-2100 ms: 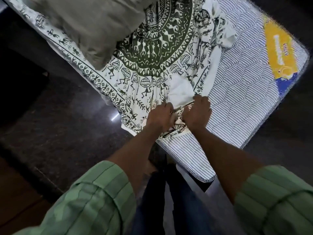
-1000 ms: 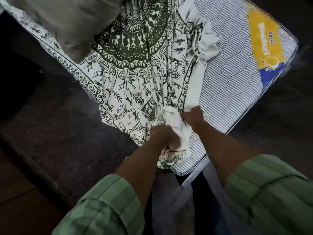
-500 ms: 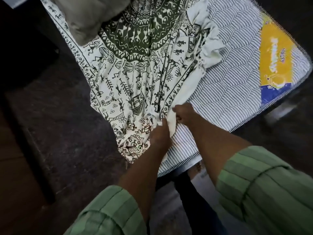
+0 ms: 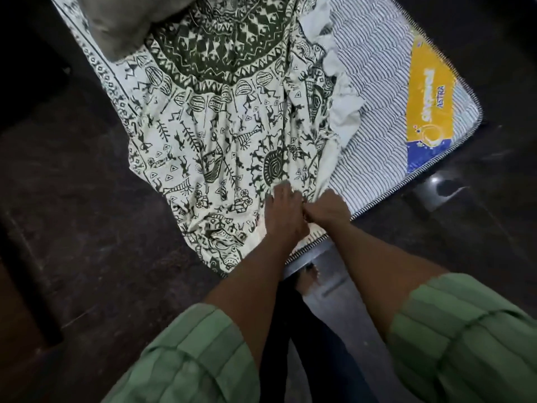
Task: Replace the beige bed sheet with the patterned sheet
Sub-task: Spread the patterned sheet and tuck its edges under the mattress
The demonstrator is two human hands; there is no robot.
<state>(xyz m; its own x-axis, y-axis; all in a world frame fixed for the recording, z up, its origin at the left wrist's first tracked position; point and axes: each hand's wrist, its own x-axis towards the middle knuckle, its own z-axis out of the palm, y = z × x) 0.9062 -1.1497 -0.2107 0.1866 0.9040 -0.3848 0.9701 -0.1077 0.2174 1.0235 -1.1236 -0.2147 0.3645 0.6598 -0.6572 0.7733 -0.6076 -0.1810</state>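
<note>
The patterned sheet [image 4: 220,135], white with dark green figures and a round centre motif, lies bunched over the left part of the striped mattress [image 4: 374,146]. Its near end hangs over the mattress edge toward the floor. My left hand [image 4: 283,207] lies on the sheet near the front edge with its fingers spread flat. My right hand [image 4: 328,209] sits right beside it, fingers curled round a fold of the sheet's right border. The mattress's right part is bare.
A beige pillow [image 4: 139,21] rests on the sheet at the top left. A yellow and blue label [image 4: 427,112] marks the mattress's right corner. Dark stone floor [image 4: 87,228] surrounds the bed. My legs and a bare foot [image 4: 308,279] stand at the front edge.
The gathered sheet end has been pulled out and spread wider over the front of the mattress. My left hand has let go of the bunch and now lies flat; the right still holds the border.
</note>
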